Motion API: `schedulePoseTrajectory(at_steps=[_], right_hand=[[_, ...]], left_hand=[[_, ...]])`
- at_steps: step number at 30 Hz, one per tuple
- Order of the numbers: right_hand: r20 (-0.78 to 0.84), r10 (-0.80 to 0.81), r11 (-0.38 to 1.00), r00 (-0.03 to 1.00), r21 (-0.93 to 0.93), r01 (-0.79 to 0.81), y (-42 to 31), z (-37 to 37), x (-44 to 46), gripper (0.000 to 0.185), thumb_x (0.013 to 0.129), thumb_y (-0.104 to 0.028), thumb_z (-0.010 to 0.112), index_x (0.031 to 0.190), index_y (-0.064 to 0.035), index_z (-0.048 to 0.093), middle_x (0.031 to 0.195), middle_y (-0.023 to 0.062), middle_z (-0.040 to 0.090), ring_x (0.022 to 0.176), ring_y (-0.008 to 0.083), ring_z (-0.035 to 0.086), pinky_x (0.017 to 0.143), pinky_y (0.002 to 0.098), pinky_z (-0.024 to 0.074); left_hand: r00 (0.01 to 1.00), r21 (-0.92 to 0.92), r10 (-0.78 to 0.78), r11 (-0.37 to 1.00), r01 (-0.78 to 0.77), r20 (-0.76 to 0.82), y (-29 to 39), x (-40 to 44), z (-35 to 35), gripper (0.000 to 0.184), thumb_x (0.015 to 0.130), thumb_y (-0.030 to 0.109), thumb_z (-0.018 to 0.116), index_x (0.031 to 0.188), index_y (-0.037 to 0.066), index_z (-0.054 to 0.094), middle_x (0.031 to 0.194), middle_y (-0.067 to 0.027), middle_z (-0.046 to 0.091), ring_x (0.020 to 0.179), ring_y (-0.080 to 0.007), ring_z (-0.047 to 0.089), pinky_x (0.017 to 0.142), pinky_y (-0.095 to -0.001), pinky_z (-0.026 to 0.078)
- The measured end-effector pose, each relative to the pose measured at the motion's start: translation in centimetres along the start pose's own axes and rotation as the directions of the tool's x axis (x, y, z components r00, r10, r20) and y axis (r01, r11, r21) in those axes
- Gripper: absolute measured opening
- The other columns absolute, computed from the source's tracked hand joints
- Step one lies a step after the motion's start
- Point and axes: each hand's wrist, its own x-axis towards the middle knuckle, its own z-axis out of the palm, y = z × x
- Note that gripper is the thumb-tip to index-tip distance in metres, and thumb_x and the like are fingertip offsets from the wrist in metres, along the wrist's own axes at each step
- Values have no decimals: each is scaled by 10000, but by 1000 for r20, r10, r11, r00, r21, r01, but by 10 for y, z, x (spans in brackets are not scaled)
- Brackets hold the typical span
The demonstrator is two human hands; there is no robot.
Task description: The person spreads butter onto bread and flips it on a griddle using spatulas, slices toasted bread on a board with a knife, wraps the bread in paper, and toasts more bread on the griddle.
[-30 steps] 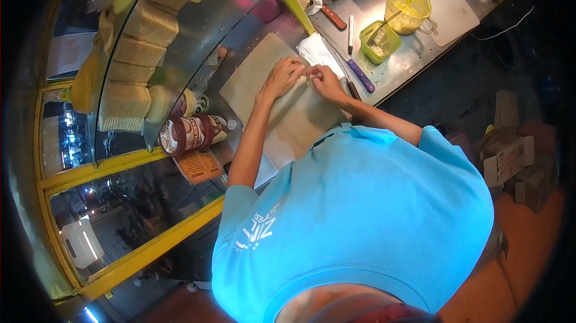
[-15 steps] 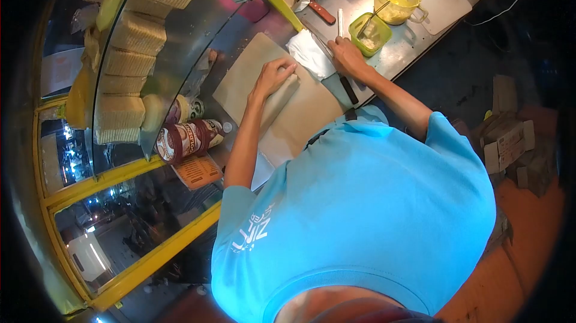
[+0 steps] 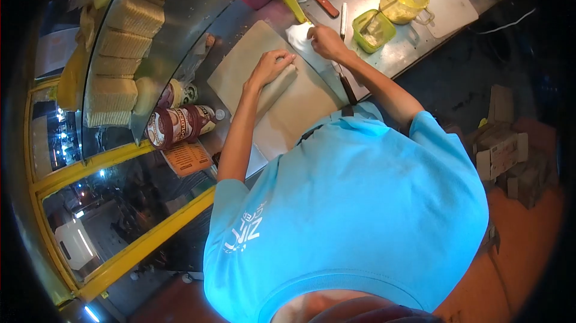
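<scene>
My left hand (image 3: 273, 66) is curled over a folded roll of brown paper (image 3: 279, 90), pressing it on a larger flat brown sheet (image 3: 246, 53). What lies inside the fold is hidden. My right hand (image 3: 327, 42) is closed just above a crumpled white sheet or bag (image 3: 299, 36). Its fingertips are partly hidden, and I cannot make out what they hold. Below that hand, a dark handle (image 3: 347, 90) lies along the counter's near edge. A green tub (image 3: 384, 36) with a utensil in it stands right of my right hand.
A clear pitcher (image 3: 403, 0) with yellow contents stands behind the tub, beside a white board (image 3: 453, 8). A brown-handled tool (image 3: 326, 5) lies further back. On the left are a brown-labelled jar (image 3: 180, 125), an orange printed card (image 3: 187, 158) and stacked bread slices (image 3: 112, 101) behind glass.
My right hand has moved left and up from beside the green tub to over the white sheet. My left hand stays on the folded paper. The view has shifted slightly.
</scene>
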Motion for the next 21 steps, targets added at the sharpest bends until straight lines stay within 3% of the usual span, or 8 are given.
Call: schedulePoseTrajectory(at_steps=[3, 5, 6, 7, 9, 12, 16, 21], right_hand=[[-64, 45, 951, 997, 310, -23, -16, -30, 34, 222, 768, -36, 584, 965, 4, 677, 897, 227, 676, 869, 360, 667, 766, 413, 522], [75, 112, 611, 991, 781, -128, -28, -35, 46, 252, 784, -68, 620, 1019, 17, 654, 884, 221, 676, 858, 365, 670, 742, 395, 523], [74, 117, 610, 990, 782, -131, -22, -33, 44, 252, 784, -68, 620, 1019, 17, 654, 884, 221, 676, 858, 365, 670, 742, 395, 523], [12, 72, 869, 997, 490, -68, -16, -31, 44, 244, 796, -63, 604, 1018, 29, 646, 889, 227, 674, 861, 366, 671, 741, 406, 525], [-33, 24, 1000, 999, -15, -25, -2, -21, 39, 204, 807, -70, 580, 973, 33, 638, 903, 236, 671, 874, 372, 669, 737, 448, 529], [184, 197, 969, 963, -184, -163, -7, -12, 27, 235, 783, -70, 542, 962, 15, 667, 793, 267, 655, 810, 440, 651, 781, 503, 503], [145, 128, 947, 981, -313, -77, -10, 2, 20, 185, 776, -98, 553, 900, -5, 654, 808, 256, 653, 816, 425, 654, 764, 504, 508], [453, -141, 864, 880, -378, 332, 7, -2, 24, 193, 802, -85, 547, 975, -49, 627, 1015, 219, 604, 971, 380, 624, 783, 462, 519]], left_hand=[[999, 2, -3, 1000, 3, 48, -5, 5, -2, 337, 912, 315, 610, 855, -7, 695, 796, -145, 686, 758, -216, 630, 759, -348, 478], [999, 14, -40, 999, 39, 35, -11, 7, 0, 337, 907, 318, 615, 863, -5, 700, 807, -150, 690, 766, -216, 637, 765, -348, 479], [997, 32, -80, 996, 80, 21, -12, 6, 0, 338, 901, 321, 620, 871, -4, 705, 817, -156, 694, 773, -216, 645, 771, -348, 480], [996, 32, -81, 996, 80, 24, -12, 5, 1, 338, 901, 321, 620, 871, -4, 705, 817, -156, 694, 773, -216, 645, 771, -348, 480], [995, 48, -94, 995, 93, 26, -11, 5, 0, 367, 891, 351, 623, 890, -5, 709, 833, -171, 698, 782, -214, 653, 772, -349, 482], [996, 20, -76, 997, 75, 57, -5, 4, -3, 363, 891, 313, 609, 951, -32, 703, 873, -152, 708, 831, -196, 654, 791, -333, 482], [994, 13, -86, 996, 85, 68, -8, 6, -2, 370, 894, 327, 600, 965, -19, 708, 898, -152, 714, 846, -199, 657, 804, -330, 480], [994, 12, -87, 996, 87, 62, -13, 5, -1, 375, 886, 327, 610, 1003, -16, 703, 904, -161, 716, 845, -206, 667, 803, -340, 486]])
